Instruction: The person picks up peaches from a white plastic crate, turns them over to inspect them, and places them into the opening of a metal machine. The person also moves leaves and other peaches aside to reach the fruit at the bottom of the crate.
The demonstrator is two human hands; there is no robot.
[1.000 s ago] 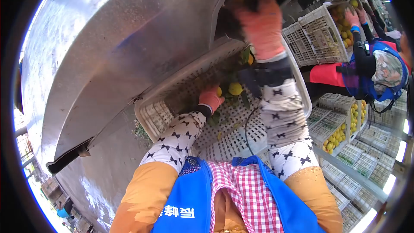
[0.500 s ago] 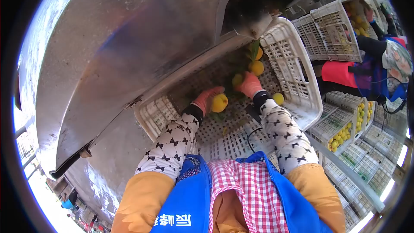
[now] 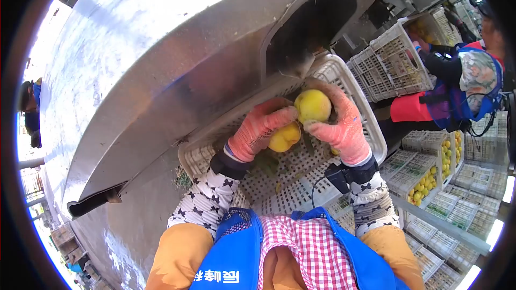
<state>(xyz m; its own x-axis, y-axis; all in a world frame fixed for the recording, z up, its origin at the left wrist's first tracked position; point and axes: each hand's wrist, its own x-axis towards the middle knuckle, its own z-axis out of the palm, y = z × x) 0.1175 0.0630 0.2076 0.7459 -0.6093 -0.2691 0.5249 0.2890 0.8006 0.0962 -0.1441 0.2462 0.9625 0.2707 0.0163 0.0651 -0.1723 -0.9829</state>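
Observation:
Both hands wear pink-orange gloves and are raised above a white plastic crate (image 3: 290, 182). My left hand (image 3: 262, 129) curls round a yellow fruit (image 3: 285, 137), gripping it from its left side. In my right hand (image 3: 344, 126) is a larger yellow-green fruit (image 3: 313, 106), held between thumb and fingers. The two fruits are close together, the right one slightly higher. Below the hands, green leaves (image 3: 266, 164) lie in the crate, and a bit of another yellow fruit shows beside my right hand.
A large curved metal machine (image 3: 204, 64) with a dark opening (image 3: 306, 32) stands beyond the crate. At the right, a person in a blue vest (image 3: 481, 86) works at another crate (image 3: 389, 64). Stacked crates, some holding yellow fruit (image 3: 422, 187), and a metal rail (image 3: 441, 224) are at the lower right.
Both hands have risen out of the crate toward the camera and come closer together, each with a fruit. The view has shifted, showing more of the machine's top.

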